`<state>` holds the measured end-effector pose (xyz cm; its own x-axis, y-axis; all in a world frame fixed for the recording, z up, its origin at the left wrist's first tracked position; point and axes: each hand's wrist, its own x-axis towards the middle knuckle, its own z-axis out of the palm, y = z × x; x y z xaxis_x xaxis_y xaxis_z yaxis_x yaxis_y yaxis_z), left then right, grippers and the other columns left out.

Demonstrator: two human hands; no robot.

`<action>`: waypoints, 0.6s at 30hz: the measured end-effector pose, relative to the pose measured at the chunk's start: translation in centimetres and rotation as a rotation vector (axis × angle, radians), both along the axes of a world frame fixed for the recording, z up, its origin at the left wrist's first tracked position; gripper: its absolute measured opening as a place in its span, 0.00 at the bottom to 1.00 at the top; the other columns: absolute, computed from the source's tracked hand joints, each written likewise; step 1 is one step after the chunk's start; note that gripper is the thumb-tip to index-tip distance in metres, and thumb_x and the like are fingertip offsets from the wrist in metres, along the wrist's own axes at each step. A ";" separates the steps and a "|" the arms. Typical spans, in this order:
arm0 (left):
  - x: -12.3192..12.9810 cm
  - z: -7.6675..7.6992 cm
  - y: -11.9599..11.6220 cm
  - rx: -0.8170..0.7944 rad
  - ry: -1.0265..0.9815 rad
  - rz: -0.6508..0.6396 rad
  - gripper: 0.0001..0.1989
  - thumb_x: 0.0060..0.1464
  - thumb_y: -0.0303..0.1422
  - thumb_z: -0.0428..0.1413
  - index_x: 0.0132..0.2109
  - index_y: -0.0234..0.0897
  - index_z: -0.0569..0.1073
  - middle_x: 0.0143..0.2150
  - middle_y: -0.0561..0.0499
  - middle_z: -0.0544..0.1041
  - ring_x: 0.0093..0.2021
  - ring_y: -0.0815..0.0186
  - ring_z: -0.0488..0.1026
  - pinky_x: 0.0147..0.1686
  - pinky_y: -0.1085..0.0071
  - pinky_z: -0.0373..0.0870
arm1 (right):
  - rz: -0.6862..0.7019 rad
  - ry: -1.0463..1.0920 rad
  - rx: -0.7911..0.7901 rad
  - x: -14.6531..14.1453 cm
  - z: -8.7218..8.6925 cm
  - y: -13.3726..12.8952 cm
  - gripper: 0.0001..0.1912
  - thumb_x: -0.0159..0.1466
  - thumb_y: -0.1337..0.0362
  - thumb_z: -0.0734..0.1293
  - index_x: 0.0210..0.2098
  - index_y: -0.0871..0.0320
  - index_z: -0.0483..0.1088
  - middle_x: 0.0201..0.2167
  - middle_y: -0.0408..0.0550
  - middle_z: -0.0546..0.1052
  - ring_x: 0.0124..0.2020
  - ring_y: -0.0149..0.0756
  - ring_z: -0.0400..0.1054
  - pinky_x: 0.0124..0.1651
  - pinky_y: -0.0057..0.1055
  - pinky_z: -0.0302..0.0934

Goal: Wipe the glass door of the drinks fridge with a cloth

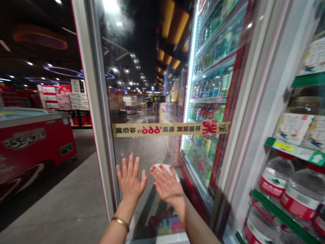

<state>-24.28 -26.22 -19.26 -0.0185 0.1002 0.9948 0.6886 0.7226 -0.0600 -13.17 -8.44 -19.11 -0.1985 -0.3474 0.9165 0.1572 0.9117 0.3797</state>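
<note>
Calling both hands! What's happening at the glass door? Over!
Left hand: open, at the glass door. Right hand: flat over white cloth or tissue. Yellow lettered strip crosses the glass above both.

I see a white cloth (176,174), orange nails (160,166) and a gold bangle (121,223), a pale yellow strip (165,129) with red and dark characters, and, over there, a mostly red freezer (43,147).

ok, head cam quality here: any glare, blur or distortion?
Head view: white glare hazes the upper-left of the glass door; LED strip looks blown out; red chest freezer and water bottles look smeared; door frame leans, likely wide-angle plus camera tilt; left hand and right hand stay readable.
</note>
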 end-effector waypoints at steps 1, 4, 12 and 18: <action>0.0 0.1 0.0 0.008 -0.003 -0.011 0.43 0.67 0.37 0.60 0.82 0.42 0.51 0.84 0.44 0.52 0.86 0.54 0.41 0.84 0.49 0.36 | -0.032 0.056 -0.065 0.5 0.2 1.4 0.38 0.76 0.62 0.57 0.83 0.47 0.46 0.79 0.41 0.63 0.83 0.34 0.47 0.84 0.41 0.44; 0.1 0.2 0.4 0.040 -0.013 -0.030 0.43 0.67 0.35 0.60 0.82 0.44 0.51 0.83 0.43 0.54 0.85 0.54 0.43 0.83 0.46 0.38 | -0.153 0.277 -0.366 2.2 1.6 6.9 0.42 0.75 0.67 0.58 0.84 0.60 0.38 0.83 0.62 0.47 0.85 0.57 0.38 0.84 0.63 0.41; -0.6 0.0 0.4 0.051 -0.008 -0.060 0.43 0.67 0.35 0.60 0.82 0.46 0.52 0.83 0.44 0.54 0.85 0.52 0.44 0.83 0.44 0.39 | -0.097 0.070 -0.193 -0.6 -2.0 0.1 0.39 0.74 0.61 0.60 0.82 0.47 0.49 0.82 0.39 0.56 0.85 0.37 0.38 0.85 0.50 0.48; -1.1 -0.1 0.2 -0.001 0.002 -0.067 0.43 0.67 0.32 0.59 0.82 0.45 0.51 0.84 0.46 0.51 0.86 0.53 0.42 0.84 0.46 0.38 | -0.141 0.152 -0.336 1.3 -0.3 6.2 0.40 0.76 0.62 0.57 0.84 0.55 0.43 0.83 0.53 0.51 0.85 0.53 0.32 0.84 0.67 0.38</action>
<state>-25.38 -25.99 -19.41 -0.0102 0.1023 0.9947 0.7355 0.6747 -0.0619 -11.83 -2.23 -19.39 -0.0763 -0.0019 0.9971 0.3209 0.9468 0.0264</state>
